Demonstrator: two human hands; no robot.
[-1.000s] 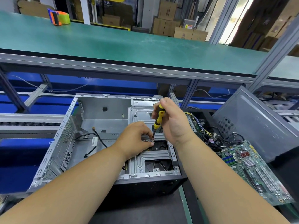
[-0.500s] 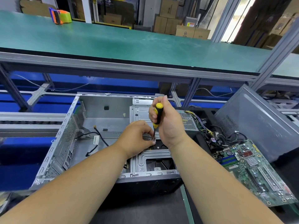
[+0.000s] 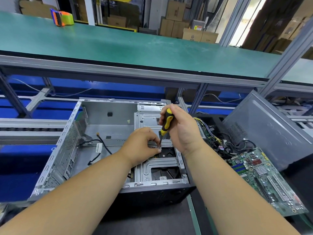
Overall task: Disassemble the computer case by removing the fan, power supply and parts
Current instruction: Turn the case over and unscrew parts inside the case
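The motherboard (image 3: 264, 177) was already out; the screwdriver (image 3: 165, 124), clamped in the right hand (image 3: 182, 131), was steadied by the pinching left hand (image 3: 144, 145) at the drive cage (image 3: 157, 165), still mounted in the case (image 3: 67, 141).

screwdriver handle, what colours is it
Black and yellow, seen in the head view: the screwdriver handle is held in the right hand.

I see the open computer case (image 3: 94, 133) lying on its side. Over its drive cage (image 3: 152, 164), my right hand (image 3: 182, 129) grips a yellow-black screwdriver (image 3: 165, 123), my left hand (image 3: 144, 145) pinching beside its tip. A motherboard (image 3: 264, 178) lies right of the case.
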